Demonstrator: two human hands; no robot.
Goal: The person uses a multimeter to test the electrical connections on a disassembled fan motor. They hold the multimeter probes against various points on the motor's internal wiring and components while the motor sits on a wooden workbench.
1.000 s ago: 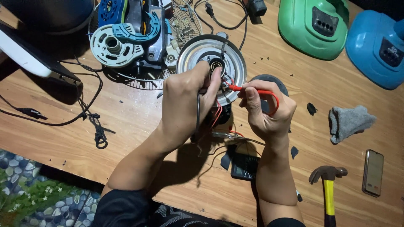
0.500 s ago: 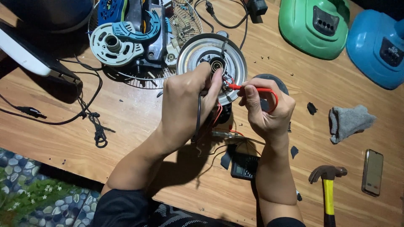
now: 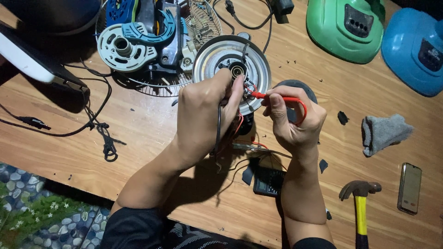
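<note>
At the middle of the wooden surface (image 3: 138, 133), probing is the step in hand: right hand (image 3: 295, 121) fingers pinched on a red probe (image 3: 277, 97), tip on the round metal motor housing (image 3: 230, 67) — left hand (image 3: 203, 115) fingers closed on a thin black lead (image 3: 218, 131). Next contact calls for steady tips among fine wires. Grey meter (image 3: 267, 180) lies between the forearms.

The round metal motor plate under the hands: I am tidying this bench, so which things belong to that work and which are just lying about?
In use:
left hand with black probe lead
right hand with red probe
round metal plate
black meter

Lying about:
hammer
phone
grey cloth
green housing
blue housing
</note>
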